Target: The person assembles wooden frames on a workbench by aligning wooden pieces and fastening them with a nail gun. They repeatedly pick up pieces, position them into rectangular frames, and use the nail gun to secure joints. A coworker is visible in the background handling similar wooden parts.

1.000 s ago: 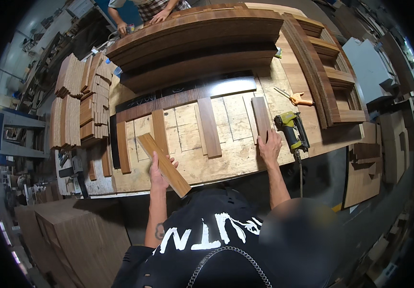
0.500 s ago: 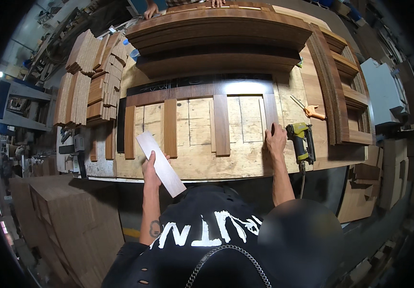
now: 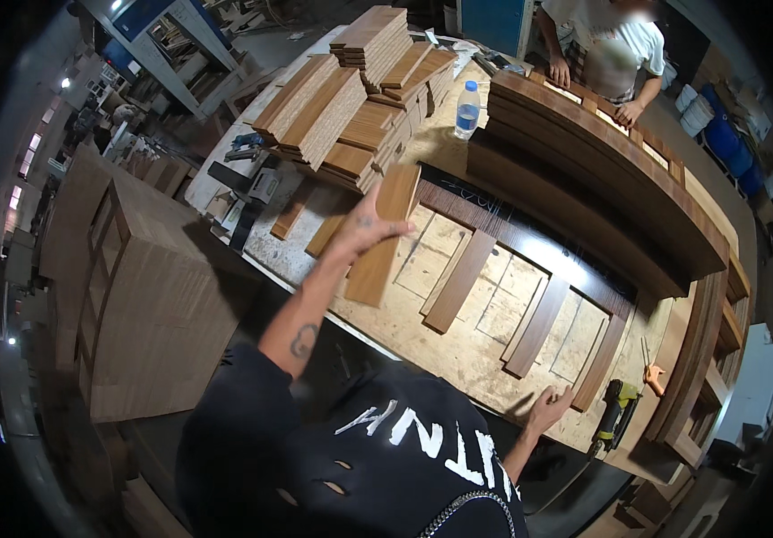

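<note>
My left hand (image 3: 370,231) is closed round a flat brown wooden board (image 3: 373,273), its thumb lying across the face. The board is tilted over the left end of a row of slats and partly hides what lies beneath. Down the bench run dark slats (image 3: 460,285), with thin pale strips beside them. Their far ends meet a long dark rail (image 3: 530,242). My right hand (image 3: 548,411) rests near the close end of the rightmost slat (image 3: 600,366), fingers loosely apart and nothing seen in them. To its right lies a yellow-and-black nail gun (image 3: 618,412).
Stacked boards (image 3: 333,108) stand at the back left, beside a water bottle (image 3: 467,112). A tall pile of long panels (image 3: 602,166) spans the far side. Across it, another person's hands (image 3: 629,113) rest on wood. An orange-handled tool (image 3: 654,378) lies beyond the nail gun.
The view has swung left. My left hand has carried the board from near my body out over the row's left end, and its brown face now shows. My right hand stays by the rightmost slat.
</note>
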{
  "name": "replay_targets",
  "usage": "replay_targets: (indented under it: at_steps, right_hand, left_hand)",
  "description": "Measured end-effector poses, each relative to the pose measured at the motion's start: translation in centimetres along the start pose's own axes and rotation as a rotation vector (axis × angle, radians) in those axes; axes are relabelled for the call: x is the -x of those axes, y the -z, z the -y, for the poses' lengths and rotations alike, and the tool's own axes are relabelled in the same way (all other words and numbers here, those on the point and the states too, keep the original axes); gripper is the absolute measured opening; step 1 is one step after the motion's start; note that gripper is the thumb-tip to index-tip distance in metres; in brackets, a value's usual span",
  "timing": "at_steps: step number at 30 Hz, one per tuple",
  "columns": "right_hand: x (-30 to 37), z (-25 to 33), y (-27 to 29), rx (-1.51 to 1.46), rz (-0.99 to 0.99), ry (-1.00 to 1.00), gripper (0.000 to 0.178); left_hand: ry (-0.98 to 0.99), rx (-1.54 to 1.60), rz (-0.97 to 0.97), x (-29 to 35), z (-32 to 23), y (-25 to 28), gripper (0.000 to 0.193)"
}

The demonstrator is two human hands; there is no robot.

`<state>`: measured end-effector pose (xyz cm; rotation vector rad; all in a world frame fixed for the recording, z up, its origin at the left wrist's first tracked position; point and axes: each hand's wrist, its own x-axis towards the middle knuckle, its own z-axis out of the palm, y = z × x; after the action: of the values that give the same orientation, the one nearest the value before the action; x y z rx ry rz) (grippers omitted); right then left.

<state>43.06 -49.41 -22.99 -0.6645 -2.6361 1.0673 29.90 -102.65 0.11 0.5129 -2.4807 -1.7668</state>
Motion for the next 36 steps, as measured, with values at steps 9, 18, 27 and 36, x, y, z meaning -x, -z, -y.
replay_targets:
  at_steps: [9, 18, 27, 36]
  right_hand:
    - [1.4, 6.4, 0.2, -0.111, 0.041, -0.086, 0.051]
    - [2.9, 0.1, 3.4, -0.137, 0.042, -0.266, 0.044]
    - [-11.3, -4.3, 11.8, 0.246, -0.210, 0.087, 0.048]
    - [-16.2, -8.3, 15.2, 0.298, 0.206, -0.036, 0.090]
  left_hand:
    - [-0.265, -1.009, -0.499, -13.2, -0.3, 9.9, 0.090]
    - [-0.393, -0.740, -0.162, -3.7, 6.4, -6.1, 0.054]
    - [-0.588, -0.476, 0.358, 7.1, 4.7, -33.5, 0.041]
    - [-0.582, -0.480, 0.566, 16.6, -1.8, -54.5, 0.047]
